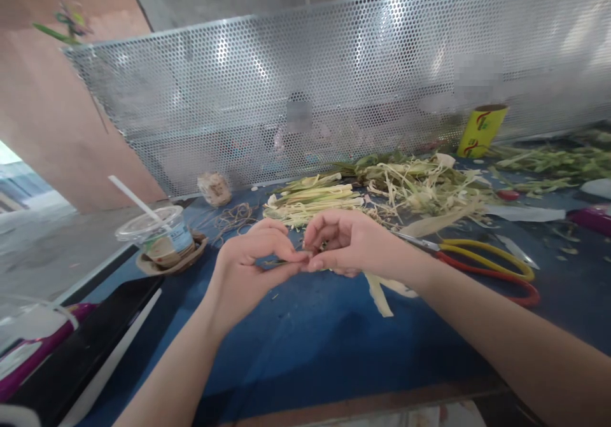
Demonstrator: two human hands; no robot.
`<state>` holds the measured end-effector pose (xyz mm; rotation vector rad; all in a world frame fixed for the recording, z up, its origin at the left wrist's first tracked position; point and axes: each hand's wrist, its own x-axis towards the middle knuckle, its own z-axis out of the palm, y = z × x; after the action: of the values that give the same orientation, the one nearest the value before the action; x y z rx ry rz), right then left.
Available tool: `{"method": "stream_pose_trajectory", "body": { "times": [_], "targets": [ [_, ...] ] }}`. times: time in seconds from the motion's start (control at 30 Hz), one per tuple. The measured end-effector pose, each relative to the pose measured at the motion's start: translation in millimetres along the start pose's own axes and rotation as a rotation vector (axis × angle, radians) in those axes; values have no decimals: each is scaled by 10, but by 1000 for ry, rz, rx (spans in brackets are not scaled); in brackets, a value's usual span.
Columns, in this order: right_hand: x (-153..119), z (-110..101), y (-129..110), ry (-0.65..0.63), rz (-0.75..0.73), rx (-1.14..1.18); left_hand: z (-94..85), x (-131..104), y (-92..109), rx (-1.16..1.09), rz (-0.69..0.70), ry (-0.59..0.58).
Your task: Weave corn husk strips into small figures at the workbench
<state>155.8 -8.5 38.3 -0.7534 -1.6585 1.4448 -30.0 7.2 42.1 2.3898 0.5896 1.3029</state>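
My left hand [255, 255] and my right hand [346, 239] meet above the blue tabletop [305, 344]. Thumb and fingers of each are pinched together, their tips touching around something small that is mostly hidden. A thin greenish sliver [274, 263] shows beside the left fingers. Below the right hand, a pale flat leaf strip [380, 296] lies on the table. Just behind the hands is a bundle of trimmed pale-green stalks [317, 201]. Scissors [491, 265] with yellow and red handles rest by my right forearm, blades partly covered by it.
A heap of leafy scraps [424, 182] lies at the back, near a yellow tube [482, 131]. At left are a plastic cup [165, 239] with a straw, loose twine [236, 217], a twine ball [214, 188] and a black flat object [90, 344]. A perforated metal panel [229, 96] borders the back.
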Motion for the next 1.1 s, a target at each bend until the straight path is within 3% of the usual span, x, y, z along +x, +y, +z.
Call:
{"method": "stream_pose_trajectory", "body": {
  "times": [0.23, 0.33, 0.5, 0.67, 0.93, 1.1],
  "targets": [
    [31, 83, 58, 205, -72, -13, 9, -21, 11, 54, -67, 66],
    [39, 87, 88, 236, -70, 28, 33, -31, 7, 110, -77, 83],
    [47, 86, 134, 323, -103, -19, 81, -30, -5, 188, -237, 104],
    [66, 83, 152, 356, -121, -62, 90, -17, -8, 246, -307, 118],
    [82, 56, 168, 299, -137, -7, 69, -53, -15, 333, -60, 44],
    [74, 45, 162, 299, -178, 12, 90, -58, -24, 240, -121, 89]
  ]
}}
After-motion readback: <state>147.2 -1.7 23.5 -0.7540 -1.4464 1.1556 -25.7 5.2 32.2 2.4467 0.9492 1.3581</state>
